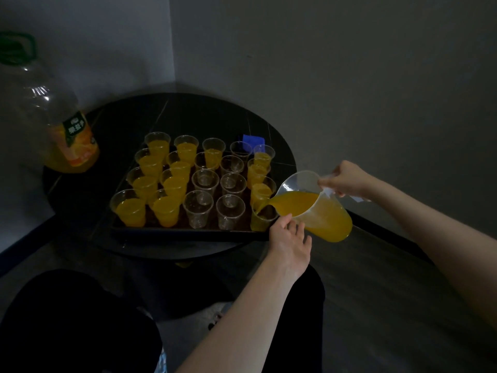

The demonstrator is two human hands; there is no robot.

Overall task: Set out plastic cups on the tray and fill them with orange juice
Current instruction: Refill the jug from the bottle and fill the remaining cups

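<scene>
A dark tray (188,234) on a round black table (88,189) holds several clear plastic cups. The left columns and the right column are filled with orange juice (131,211); the middle cups (199,208) stand empty. My right hand (344,181) grips the handle of a clear jug (317,208), tilted left, and juice streams from its spout into the front right cup (262,218). My left hand (291,238) rests against the jug's underside beside that cup, fingers spread.
A large, nearly empty orange juice bottle (61,125) with a green handle stands at the table's left edge. A blue object (252,142) lies behind the tray. Grey walls form a corner behind the table. My dark-clothed knees fill the foreground.
</scene>
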